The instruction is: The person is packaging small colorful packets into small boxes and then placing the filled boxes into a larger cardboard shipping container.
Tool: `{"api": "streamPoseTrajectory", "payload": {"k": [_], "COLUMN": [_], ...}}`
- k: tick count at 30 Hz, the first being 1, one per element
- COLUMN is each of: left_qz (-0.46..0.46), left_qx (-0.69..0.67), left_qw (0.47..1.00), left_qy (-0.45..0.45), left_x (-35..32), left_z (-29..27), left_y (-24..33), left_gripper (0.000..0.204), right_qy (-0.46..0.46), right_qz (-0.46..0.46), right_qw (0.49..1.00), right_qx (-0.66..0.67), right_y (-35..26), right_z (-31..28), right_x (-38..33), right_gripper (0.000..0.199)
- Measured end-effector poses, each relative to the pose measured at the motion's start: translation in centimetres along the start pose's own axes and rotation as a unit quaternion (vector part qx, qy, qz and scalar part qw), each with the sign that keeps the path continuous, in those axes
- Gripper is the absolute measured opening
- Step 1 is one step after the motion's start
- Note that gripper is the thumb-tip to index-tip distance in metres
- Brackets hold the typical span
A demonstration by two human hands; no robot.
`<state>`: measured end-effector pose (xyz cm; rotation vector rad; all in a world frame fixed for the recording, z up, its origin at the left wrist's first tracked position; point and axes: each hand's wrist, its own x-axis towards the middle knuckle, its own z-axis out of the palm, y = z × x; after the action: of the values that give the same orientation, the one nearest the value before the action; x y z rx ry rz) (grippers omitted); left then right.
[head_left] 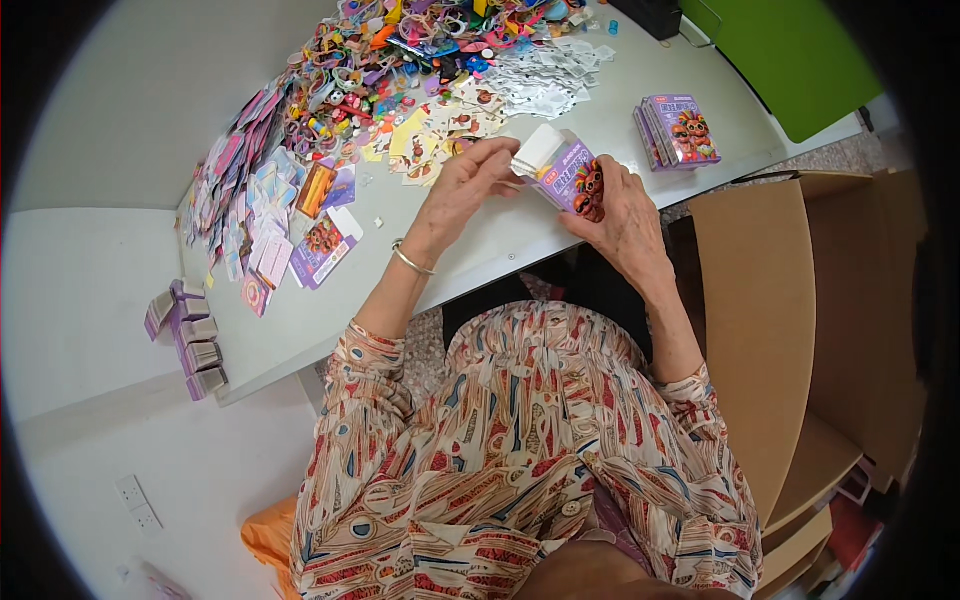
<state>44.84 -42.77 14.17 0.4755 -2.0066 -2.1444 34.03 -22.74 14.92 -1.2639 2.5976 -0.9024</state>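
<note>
A small purple carton (566, 174) with a cartoon picture and an open white flap is held over the white table's (520, 235) front edge. My right hand (622, 218) grips the carton's lower side. My left hand (467, 188), with a metal bangle on the wrist, has its fingertips at the open flap end. Both forearms come up from the lower middle in patterned sleeves.
A heap of colourful small toys and rings (400, 55) and white packets (545, 80) lies at the table's far side. Flat printed cartons (300, 225) spread at the left, purple folded boxes (195, 345) at the left edge, finished purple boxes (680, 130) at the right. A large cardboard box (760, 320) stands beside my right arm.
</note>
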Motion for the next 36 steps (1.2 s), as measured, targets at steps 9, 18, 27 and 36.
{"api": "streamPoseTrajectory", "payload": {"k": [9,18,27,36], "left_qz": [-0.058,0.237,0.293,0.19], "left_qx": [-0.13,0.37,0.431,0.139], "left_qw": [0.989,0.896,0.85,0.95], "left_qy": [-0.042,0.062,0.076,0.203], "left_x": [-0.3,0.1,1.7,0.4], "left_z": [-0.3,2.5,4.4,-1.6], "left_y": [0.1,3.7,2.8,4.6], "left_gripper": [0.032,0.012,0.013,0.015], "right_qy": [0.032,-0.003,0.041,0.089], "right_qz": [-0.013,-0.02,-0.026,0.037], "right_qw": [0.999,1.0,0.996,0.984], "right_qx": [-0.035,-0.005,0.08,0.15], "right_y": [0.7,0.0,0.0,1.6], "right_z": [-0.7,0.0,0.8,0.5], "right_x": [-0.2,-0.4,-0.5,0.0], "right_gripper": [0.075,0.073,0.07,0.073]}}
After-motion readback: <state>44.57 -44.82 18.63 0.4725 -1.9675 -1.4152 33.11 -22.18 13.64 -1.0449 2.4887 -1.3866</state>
